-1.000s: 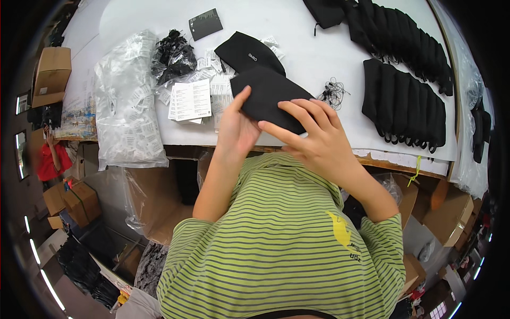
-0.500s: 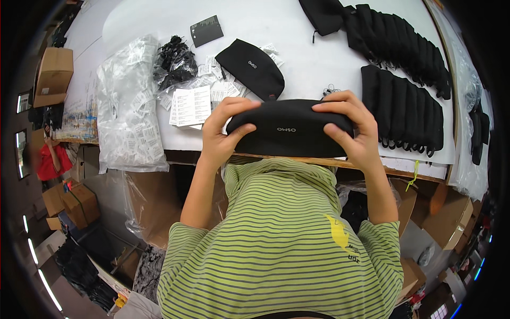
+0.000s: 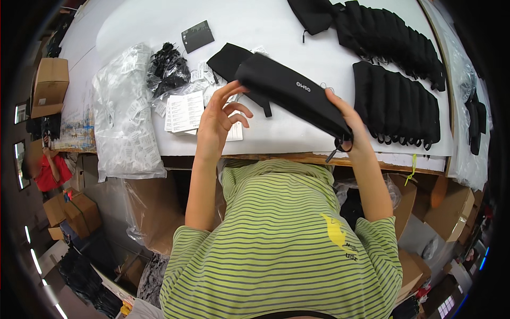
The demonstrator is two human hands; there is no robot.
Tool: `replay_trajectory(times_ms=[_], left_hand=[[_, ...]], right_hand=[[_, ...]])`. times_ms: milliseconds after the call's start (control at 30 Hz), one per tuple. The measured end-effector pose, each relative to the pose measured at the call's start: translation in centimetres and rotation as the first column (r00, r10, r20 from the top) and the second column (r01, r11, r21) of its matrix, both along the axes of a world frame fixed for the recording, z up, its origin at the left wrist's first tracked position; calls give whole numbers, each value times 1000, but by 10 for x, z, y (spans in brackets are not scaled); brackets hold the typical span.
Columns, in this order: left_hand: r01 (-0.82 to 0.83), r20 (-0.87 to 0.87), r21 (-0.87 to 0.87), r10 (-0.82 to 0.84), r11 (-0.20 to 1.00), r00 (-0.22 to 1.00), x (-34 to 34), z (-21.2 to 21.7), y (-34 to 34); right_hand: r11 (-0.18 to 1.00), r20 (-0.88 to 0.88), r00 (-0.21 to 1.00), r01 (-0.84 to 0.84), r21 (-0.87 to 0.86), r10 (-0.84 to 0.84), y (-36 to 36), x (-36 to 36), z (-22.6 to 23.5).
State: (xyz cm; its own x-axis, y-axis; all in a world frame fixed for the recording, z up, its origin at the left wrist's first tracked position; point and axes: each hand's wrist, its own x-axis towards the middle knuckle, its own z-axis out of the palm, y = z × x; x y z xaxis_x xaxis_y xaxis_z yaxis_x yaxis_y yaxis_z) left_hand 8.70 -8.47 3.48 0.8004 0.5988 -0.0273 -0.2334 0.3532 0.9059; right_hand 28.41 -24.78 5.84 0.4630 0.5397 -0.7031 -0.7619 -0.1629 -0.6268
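A long black zippered pouch [image 3: 284, 87] slants above the table, its far-left end higher than its near-right end. My right hand [image 3: 357, 130] grips the near-right end, where a zipper pull on a cord dangles. Against the other end, my left hand [image 3: 219, 117] has its fingers apart, with a fingertip touching or very near the pouch. Another black pouch [image 3: 227, 59] lies partly hidden behind the held one. White printed cards [image 3: 185, 112] are stacked beside my left hand, with loose white labels [image 3: 200, 80] around them.
Two rows of black pouches [image 3: 396, 103] stand at the right. A clear bag of labels [image 3: 125, 114], a bundle of black cords [image 3: 169, 66] and a dark card [image 3: 197, 36] lie at the left. A person in red [image 3: 50, 170] is far left.
The pouch has gone from level to slanted, its left end now farther away. My left hand has loosened its grip and spread its fingers; my right hand has moved to the end.
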Motion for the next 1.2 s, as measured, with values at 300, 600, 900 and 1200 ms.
replay_trajectory(times_ms=[300,600,900,1200], left_hand=[[98,-87,-22,-100,995,991,24,-2,-22],[34,-232,7,-32,999,972,-2,-22,-17],[-49,-305,106,79,993,949,-15,-10,-3],[-37,-218,948,729,317,649,-33,-1,32]], right_hand=[[977,-285,957,108,185,-52,-1,-1,-18],[876,125,949,210,435,-289,-156,134,-9],[605,993,-55,796,-19,103,-300,244,-11],[543,793,47,704,-458,608,-285,242,-87]])
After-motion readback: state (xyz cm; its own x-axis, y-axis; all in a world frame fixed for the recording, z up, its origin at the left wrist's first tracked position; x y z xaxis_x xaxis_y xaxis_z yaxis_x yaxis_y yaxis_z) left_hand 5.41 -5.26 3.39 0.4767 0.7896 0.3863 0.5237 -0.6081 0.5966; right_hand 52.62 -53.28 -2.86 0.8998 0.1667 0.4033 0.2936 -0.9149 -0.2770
